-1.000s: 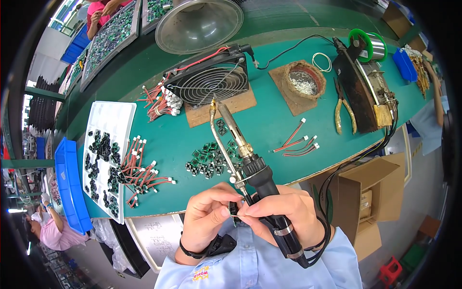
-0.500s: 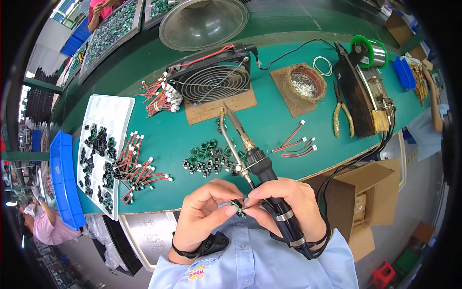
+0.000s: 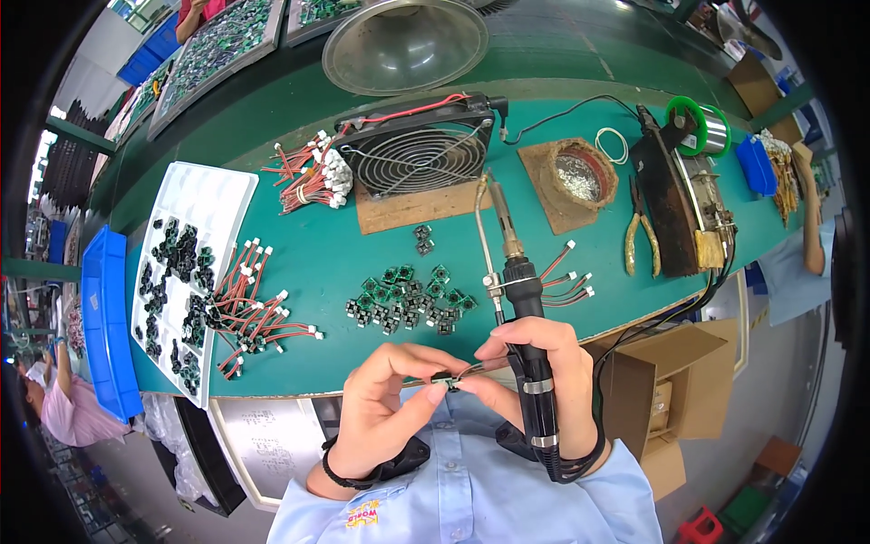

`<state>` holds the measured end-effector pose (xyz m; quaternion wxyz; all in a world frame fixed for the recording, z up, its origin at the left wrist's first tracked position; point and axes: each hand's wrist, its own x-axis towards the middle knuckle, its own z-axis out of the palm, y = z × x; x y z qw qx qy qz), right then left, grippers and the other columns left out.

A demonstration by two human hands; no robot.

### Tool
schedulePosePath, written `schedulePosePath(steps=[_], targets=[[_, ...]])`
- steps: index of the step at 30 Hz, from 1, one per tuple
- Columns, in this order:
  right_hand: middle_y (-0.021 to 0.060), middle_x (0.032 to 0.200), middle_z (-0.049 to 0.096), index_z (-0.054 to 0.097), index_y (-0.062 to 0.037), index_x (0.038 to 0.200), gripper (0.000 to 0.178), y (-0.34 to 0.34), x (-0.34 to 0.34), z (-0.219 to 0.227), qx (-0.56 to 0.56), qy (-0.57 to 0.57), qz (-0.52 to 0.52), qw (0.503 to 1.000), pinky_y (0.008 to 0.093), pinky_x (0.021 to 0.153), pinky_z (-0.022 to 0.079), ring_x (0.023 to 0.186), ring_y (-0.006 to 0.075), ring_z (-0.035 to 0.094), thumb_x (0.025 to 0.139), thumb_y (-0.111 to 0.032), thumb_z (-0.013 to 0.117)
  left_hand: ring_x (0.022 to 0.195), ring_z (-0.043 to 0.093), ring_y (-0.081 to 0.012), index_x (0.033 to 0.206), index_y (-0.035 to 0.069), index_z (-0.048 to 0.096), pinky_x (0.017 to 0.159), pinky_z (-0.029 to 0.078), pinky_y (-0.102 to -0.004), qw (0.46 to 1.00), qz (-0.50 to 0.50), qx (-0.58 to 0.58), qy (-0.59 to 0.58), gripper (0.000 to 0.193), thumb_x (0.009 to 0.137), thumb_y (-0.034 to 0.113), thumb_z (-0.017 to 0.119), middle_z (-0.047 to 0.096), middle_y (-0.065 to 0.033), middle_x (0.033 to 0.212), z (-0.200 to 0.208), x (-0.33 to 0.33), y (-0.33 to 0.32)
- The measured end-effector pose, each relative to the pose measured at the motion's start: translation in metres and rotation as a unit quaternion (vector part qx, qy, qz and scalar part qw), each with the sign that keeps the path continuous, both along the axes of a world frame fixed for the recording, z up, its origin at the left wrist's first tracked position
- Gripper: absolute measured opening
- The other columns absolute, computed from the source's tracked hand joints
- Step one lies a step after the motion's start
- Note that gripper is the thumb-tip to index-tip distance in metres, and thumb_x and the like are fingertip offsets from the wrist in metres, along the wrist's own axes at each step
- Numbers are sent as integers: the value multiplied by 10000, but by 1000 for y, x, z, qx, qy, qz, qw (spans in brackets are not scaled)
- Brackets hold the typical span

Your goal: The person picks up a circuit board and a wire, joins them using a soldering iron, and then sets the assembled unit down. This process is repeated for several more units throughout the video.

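Observation:
In front of my shirt, my left hand [image 3: 391,397] pinches a small green circuit board [image 3: 443,381] between thumb and fingers. My right hand [image 3: 557,376] has a black soldering iron [image 3: 523,295] with a thin metal side tube lying across it, its tip pointing away from me. Thumb and fingers of that hand also pinch thin wires [image 3: 478,367] against the board's right side; whether they are joined to it is hidden. Beyond my hands lies a pile of small boards with black parts [image 3: 412,297], and two more sit apart [image 3: 423,239] near the fan.
A black fan [image 3: 421,156] stands behind the boards, beside bundled cables [image 3: 319,177]. At left are a white tray [image 3: 234,186], red-black cables [image 3: 263,313] and a blue bin [image 3: 111,326]. Rightward are a solder pot [image 3: 580,172], pliers [image 3: 642,231], loose wires [image 3: 566,276] and a solder spool [image 3: 714,127].
The soldering iron has swung more upright, its tip moving right, away from the fan's middle. The board has tilted flatter and sits slightly higher between my fingers. My view has shifted a little.

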<state>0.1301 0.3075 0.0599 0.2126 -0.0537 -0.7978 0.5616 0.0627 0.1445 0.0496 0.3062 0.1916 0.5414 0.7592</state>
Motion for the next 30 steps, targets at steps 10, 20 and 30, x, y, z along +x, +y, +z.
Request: schedulePosePath(steps=[10,20,30], targets=[[31,802,627,493,-79,1096,573,3,31,-19,15,117,-137,984,403,895,358,709,214,560,709,-433,723,890,589,-187,859,44,470,800,442,-303,992,105,-15,-75,49,836,40,514,626,-178,975,-15,-20,11],[11,739,635,615,-96,976,453,14,48,-19,166,49,71,982,391,910,303,676,165,615,583,-212,809,892,580,-141,865,42,472,801,435,-282,989,141,-37,-17,48,850,28,516,639,-161,984,-21,-23,12],[17,707,636,612,-84,974,436,12,46,-20,171,56,69,981,368,890,314,641,156,618,596,-207,792,950,582,-173,889,28,457,838,437,-306,992,126,-28,-4,93,855,-33,519,625,-174,996,-23,-19,10]])
